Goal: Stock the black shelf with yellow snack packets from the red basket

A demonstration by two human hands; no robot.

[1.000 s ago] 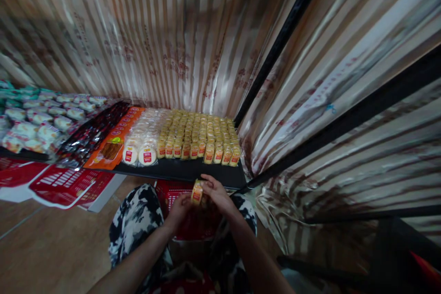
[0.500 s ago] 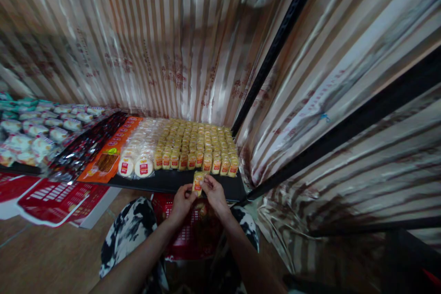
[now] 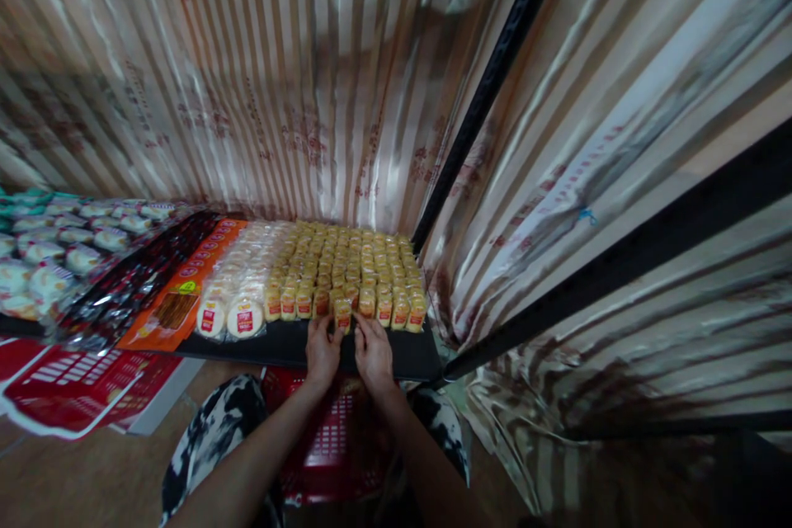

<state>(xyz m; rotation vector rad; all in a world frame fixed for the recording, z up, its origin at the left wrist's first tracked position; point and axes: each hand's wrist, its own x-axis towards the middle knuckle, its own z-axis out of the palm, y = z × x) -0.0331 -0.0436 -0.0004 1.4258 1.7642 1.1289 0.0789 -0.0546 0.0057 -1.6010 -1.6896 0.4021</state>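
A small yellow wrapped snack cake (image 3: 342, 315) with a red label stands upright at the front of the rows of like snack cakes (image 3: 346, 260) on the black shelf (image 3: 272, 346). My left hand (image 3: 322, 353) is closed at its left side, with the fingertips against the wrapper. From the right, my right hand (image 3: 374, 351) has its fingers pinched at the cake's other edge. The lower part of the cake sits between both hands, close to the neighbouring packs.
Left of the cakes lie round white wrapped crackers (image 3: 245, 318), an orange snack bag (image 3: 176, 309), dark shiny packs (image 3: 133, 289) and white wrapped packs (image 3: 49, 280). Below are red baskets (image 3: 74, 388). A black post (image 3: 483, 107) and striped curtains flank the shelf.
Both hands have moved forward with the snack cake, from above the shelf's front edge to the front of the rows. The view has shifted slightly.
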